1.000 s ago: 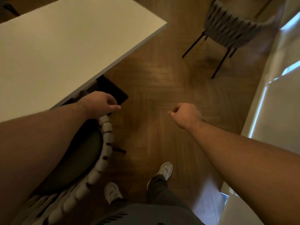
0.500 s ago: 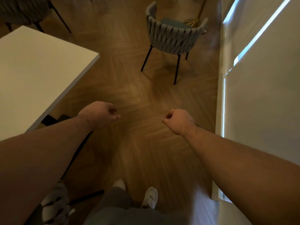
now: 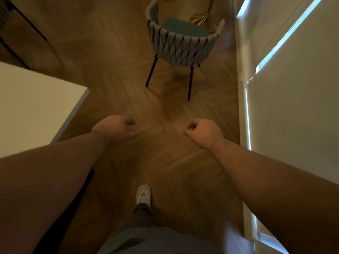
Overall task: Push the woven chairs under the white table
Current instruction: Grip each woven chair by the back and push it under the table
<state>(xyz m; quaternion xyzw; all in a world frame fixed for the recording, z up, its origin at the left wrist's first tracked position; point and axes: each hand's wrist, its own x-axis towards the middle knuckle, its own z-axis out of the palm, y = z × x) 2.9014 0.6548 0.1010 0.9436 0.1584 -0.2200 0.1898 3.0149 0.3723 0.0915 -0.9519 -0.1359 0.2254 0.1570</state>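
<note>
A woven grey chair [image 3: 181, 46] with a teal seat and black legs stands on the wooden floor ahead, its back turned to me, well away from the white table [image 3: 33, 109] at the left. My left hand [image 3: 115, 130] hovers over the floor just right of the table's corner, fingers loosely curled and holding nothing. My right hand [image 3: 203, 132] is held out beside it as a fist, also holding nothing. Both hands are well short of the chair.
Part of another chair with black legs [image 3: 11, 24] shows at the top left beyond the table. A white wall or cabinet [image 3: 293, 107] runs along the right. A gold lamp base [image 3: 201, 17] stands behind the chair. My shoe [image 3: 144, 195] is on the floor below.
My left hand let go of the chair by the table, which has left the view. I turned and stepped toward the far chair, which now looks nearer and more central.
</note>
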